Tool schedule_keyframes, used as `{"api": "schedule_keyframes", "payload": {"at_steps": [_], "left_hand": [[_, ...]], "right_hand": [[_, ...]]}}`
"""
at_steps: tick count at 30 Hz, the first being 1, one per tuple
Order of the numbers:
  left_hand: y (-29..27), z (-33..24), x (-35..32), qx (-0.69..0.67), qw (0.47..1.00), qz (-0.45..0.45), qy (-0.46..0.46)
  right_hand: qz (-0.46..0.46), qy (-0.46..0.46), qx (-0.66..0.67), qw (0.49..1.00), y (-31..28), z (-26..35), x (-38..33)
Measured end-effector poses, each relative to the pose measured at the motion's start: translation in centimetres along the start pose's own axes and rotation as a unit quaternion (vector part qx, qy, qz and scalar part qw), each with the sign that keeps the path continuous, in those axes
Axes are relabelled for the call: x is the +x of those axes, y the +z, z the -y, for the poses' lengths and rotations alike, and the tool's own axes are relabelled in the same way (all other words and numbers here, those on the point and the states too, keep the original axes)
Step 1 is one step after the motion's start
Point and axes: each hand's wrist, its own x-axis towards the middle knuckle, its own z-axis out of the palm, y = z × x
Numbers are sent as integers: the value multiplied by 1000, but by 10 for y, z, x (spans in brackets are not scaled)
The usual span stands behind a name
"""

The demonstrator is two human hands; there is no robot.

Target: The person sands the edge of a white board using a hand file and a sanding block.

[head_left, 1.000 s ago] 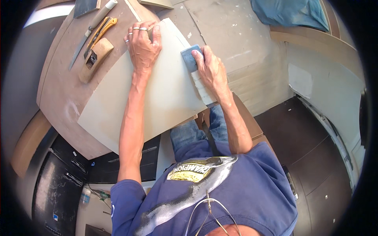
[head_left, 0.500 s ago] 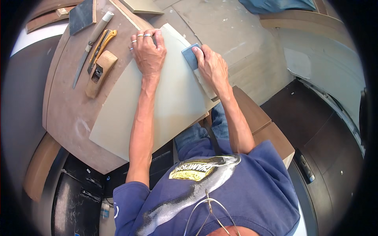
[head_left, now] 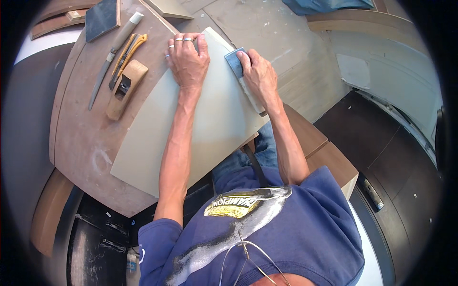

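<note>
The left hand (head_left: 187, 61) lies flat on the far end of a pale grey-green panel (head_left: 191, 128), fingers (head_left: 183, 44) spread a little and pressed down near the panel's far corner, rings showing on several of them. The right hand (head_left: 257, 76) grips a dark blue-grey sanding block (head_left: 234, 62), fingers curled over its top and thumb on its near side, holding it against the panel's right edge close to the far corner.

The panel rests slantwise on a brown wooden desk (head_left: 86, 138), its near right part overhanging the desk edge above the person's lap.

Since half a second ago both hands keep the same hold; the block sits at much the same spot on the edge, so any stroke along it has been short. The sanding of that edge looks to be still under way.

To the left lie a wooden hand plane (head_left: 125, 88), a yellow-handled utility knife (head_left: 128, 58), a long file (head_left: 113, 55) and a dark abrasive sheet (head_left: 101, 16), all well apart from the hands.
</note>
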Motion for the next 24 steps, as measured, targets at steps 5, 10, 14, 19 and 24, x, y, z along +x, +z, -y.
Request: {"api": "schedule_keyframes", "payload": {"at_steps": [5,10,14,19,24], "left_hand": [[0,4,1,6,1000,-15,15],[0,3,0,-14,1000,-6,2],[0,4,0,-10,1000,-16,10],[-2,5,0,-18,1000,-12,7],[-4,-3,12,19,999,28,0]], "right_hand": [[1,14,-10,1000,-3,-9,-13],[-64,-8,63,996,1,-14,-22],[-87,-40,55,994,7,-9,-26],[-131,-165,-79,975,21,-13,-42],[-101,-154,-131,974,25,-16,-49]]}}
